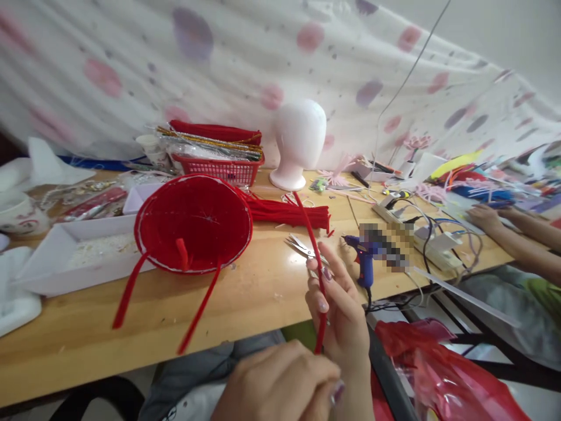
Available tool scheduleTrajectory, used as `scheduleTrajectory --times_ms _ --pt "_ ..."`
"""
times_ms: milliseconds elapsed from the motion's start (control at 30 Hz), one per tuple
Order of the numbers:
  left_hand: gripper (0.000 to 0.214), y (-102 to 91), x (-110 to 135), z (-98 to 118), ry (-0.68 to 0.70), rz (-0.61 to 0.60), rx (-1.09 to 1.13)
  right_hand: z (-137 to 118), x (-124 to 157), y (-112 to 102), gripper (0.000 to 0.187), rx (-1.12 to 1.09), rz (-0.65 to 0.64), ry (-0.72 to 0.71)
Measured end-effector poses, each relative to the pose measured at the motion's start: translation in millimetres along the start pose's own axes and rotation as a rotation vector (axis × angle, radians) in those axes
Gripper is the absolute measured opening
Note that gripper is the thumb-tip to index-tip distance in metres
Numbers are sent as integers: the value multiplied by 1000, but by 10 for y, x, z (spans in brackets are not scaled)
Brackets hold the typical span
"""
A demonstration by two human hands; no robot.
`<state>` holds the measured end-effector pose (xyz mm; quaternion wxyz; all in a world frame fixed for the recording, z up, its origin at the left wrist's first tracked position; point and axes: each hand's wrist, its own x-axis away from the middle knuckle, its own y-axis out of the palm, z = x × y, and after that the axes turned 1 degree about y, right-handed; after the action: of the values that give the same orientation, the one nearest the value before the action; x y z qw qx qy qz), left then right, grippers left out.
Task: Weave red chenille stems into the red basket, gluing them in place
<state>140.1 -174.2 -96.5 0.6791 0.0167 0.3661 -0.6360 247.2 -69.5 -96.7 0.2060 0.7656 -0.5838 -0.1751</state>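
Observation:
A red fuzzy pipe cleaner stands nearly upright in my right hand, pinched between thumb and fingers. Its lower end runs behind my left hand, whose fingers are closed around it in the foreground. Just behind my right fingers are metal scissors with parted blades; whether the hand touches them I cannot tell. To the left, a red bowl-shaped piece lies with its opening toward me, its rim edged in white. Two red strips hang from that rim, and a short red piece sticks up inside.
Behind lie a bundle of red pipe cleaners, a red basket and a white foam head. A white tray stands left. Right are a blue glue gun, a power strip with cables, and another person's hands.

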Motion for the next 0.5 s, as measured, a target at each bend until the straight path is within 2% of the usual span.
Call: scheduleTrajectory --times_ms 100,200,500 --pt "12 -66 -93 90 -110 154 -110 -25 113 -20 33 19 -9 -33" --pt "12 -94 -163 90 -173 271 -150 -57 225 -39 32 16 -26 -60" --pt "10 23 -300 144 -77 348 -152 -97 402 -46 30 37 -43 -179"
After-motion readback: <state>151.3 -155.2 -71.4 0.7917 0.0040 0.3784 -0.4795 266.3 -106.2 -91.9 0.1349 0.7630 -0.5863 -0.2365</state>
